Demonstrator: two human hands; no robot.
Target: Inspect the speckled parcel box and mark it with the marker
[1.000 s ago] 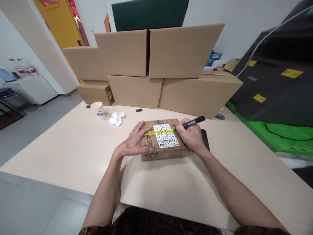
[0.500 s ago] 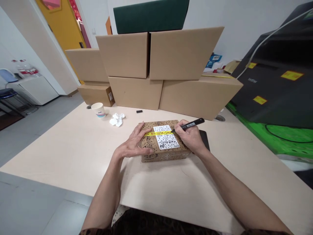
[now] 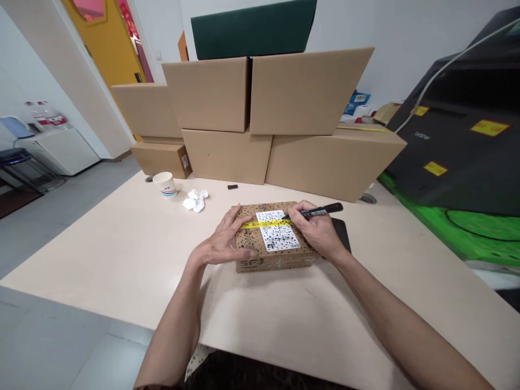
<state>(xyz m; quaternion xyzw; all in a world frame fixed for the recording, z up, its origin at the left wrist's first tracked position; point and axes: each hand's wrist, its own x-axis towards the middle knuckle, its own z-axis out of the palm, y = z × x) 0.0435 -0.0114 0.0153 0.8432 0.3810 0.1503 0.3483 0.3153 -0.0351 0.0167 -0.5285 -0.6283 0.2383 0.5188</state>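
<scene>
Near edge of table [image 3: 122, 254], at centre: small box [image 3: 272, 254], flat on the top. Left hand [image 3: 221, 244] spread open, palm down on the box's 9 o'clock end, fingers apart, pinning rather than gripping. Right hand [image 3: 319, 230] at the 3 o'clock end, fingers pinched shut round a black marker [image 3: 319, 211], tip down on the yellow tape [image 3: 268, 222] by the white label [image 3: 278, 235].

Probably light, stiff cardboard, matte and not slippery; sturdy enough to press on. Best taken by the two short ends, or held down flat from above. Marker: thin, rigid, light, pinched near the tip.

Looks: brown kraft card speckled with black marks, printed logo on the near side, white barcode label on top, yellow strip crossing from 9 to 3.

Just past the box at 3 o'clock, a dark flat pad [image 3: 341, 233]. Farther, at 11 o'clock: crumpled tissue [image 3: 195, 199], paper cup [image 3: 164, 183]. At 12 o'clock, stacked cartons [image 3: 284, 124]. At 2 o'clock, black printer [image 3: 467, 141].
</scene>
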